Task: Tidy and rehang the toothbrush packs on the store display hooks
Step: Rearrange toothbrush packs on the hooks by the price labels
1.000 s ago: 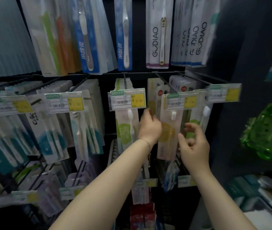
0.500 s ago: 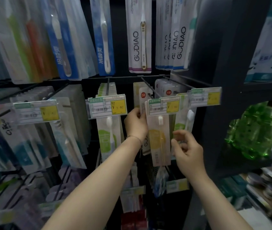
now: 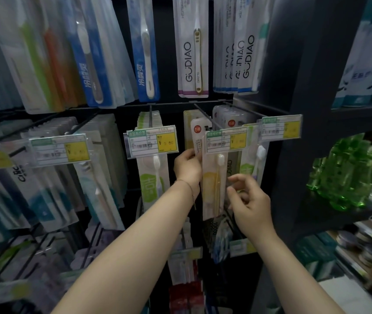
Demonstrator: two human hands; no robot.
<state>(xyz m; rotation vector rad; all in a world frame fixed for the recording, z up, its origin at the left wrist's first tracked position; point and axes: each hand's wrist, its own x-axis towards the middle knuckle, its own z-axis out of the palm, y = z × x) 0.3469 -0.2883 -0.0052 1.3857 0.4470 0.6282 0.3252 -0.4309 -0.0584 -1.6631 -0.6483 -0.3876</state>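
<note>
So the left hand [image 3: 188,168] is pinching the left edge of a white pack [image 3: 196,138], the one with the red dot up top, near the right end of the rack's [image 3: 293,87] middle row. That pack is sitting upright with its top right against a hook [image 3: 203,112]; I can't tell if it's actually threaded on. Just to its right a yellow pack [image 3: 212,186] is hanging behind a price tag [image 3: 225,139], and it's overlapping the white one's lower part. The right hand [image 3: 251,200] is hovering by the yellow pack's lower right edge with its fingers loosely curled, thumb and forefinger apart, nothing visibly between them, and I can't say whether it's touching the pack. A thin bracelet [image 3: 190,185] is showing on the left wrist. A green pack [image 3: 152,177] is hanging on the next hook to the left. GUDIAO packs [image 3: 191,53] are hanging along the top row. Green bottles [image 3: 348,171] are sitting on a shelf past the rack's right edge.
</note>
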